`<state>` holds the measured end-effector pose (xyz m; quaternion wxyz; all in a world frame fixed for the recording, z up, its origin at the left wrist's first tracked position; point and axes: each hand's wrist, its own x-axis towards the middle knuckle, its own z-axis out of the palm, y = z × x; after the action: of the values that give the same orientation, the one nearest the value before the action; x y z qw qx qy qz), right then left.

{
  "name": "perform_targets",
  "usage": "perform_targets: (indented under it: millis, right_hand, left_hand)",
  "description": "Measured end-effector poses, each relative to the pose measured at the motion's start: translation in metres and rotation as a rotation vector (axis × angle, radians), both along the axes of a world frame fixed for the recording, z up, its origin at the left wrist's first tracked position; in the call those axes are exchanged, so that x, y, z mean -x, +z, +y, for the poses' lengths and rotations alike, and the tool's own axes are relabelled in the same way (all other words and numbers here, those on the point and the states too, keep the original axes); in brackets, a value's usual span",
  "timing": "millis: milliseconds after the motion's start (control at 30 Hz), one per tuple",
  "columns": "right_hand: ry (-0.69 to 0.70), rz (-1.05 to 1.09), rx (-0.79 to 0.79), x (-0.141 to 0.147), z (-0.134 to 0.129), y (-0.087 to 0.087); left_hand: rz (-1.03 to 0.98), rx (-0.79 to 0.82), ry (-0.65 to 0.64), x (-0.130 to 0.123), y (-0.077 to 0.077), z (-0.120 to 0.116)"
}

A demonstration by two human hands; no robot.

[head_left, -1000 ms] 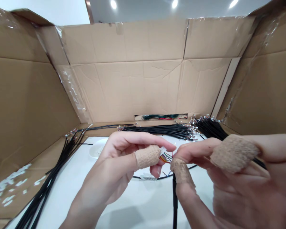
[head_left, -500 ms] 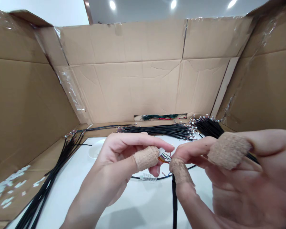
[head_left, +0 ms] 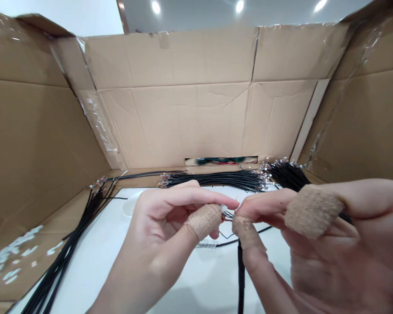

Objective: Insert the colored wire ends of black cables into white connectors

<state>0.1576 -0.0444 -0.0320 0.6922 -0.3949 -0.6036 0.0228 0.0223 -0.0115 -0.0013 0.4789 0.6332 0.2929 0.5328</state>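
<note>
Head view, close work above the white counter point(head_left: 212, 279)!
Left hand point(head_left: 163, 235) pinches the white connector point(head_left: 223, 208); right hand point(head_left: 334, 257) pinches thin wires point(head_left: 229, 215) right beside it, black cable point(head_left: 241, 274) hanging straight below.

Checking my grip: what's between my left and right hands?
In the head view, thin wires from a white connector bridge the gap between your left hand and right hand.

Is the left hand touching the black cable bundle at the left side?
Apart. The head view shows a strip of white tabletop between the left hand and the black cable bundle.
</note>
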Motion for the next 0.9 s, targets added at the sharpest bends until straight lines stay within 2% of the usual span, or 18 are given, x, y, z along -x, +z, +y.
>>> perform_targets:
  millis: [133, 200, 333, 467, 633, 800, 867, 900]
  right_hand:
    - [0.025, 0.052, -0.024, -0.001, 0.000, -0.002]
    - [0.051, 0.096, 0.006, 0.000, -0.001, -0.001]
    - [0.092, 0.172, 0.081, 0.006, -0.008, 0.010]
    - [0.060, 0.243, 0.134, 0.010, -0.013, 0.019]
    - [0.123, 0.212, 0.069, 0.011, -0.010, 0.019]
    - [0.045, 0.167, -0.031, 0.010, -0.002, 0.015]
    - [0.021, 0.111, -0.005, 0.004, 0.000, 0.009]
    - [0.054, 0.048, 0.053, 0.002, 0.001, 0.005]
  left_hand:
    - [-0.014, 0.047, -0.055, 0.002, -0.001, 0.004]
    - [-0.027, 0.058, -0.041, 0.004, -0.001, 0.006]
    - [-0.064, 0.085, -0.049, 0.004, 0.001, 0.005]
    - [-0.092, 0.138, -0.076, 0.003, 0.003, 0.003]
    - [-0.108, 0.170, -0.096, 0.003, 0.005, 0.001]
    - [-0.102, 0.170, -0.083, 0.003, 0.004, 0.000]
    - [-0.108, 0.177, -0.084, 0.002, 0.003, 0.000]
    - [-0.108, 0.183, -0.089, 0.001, 0.003, 0.000]
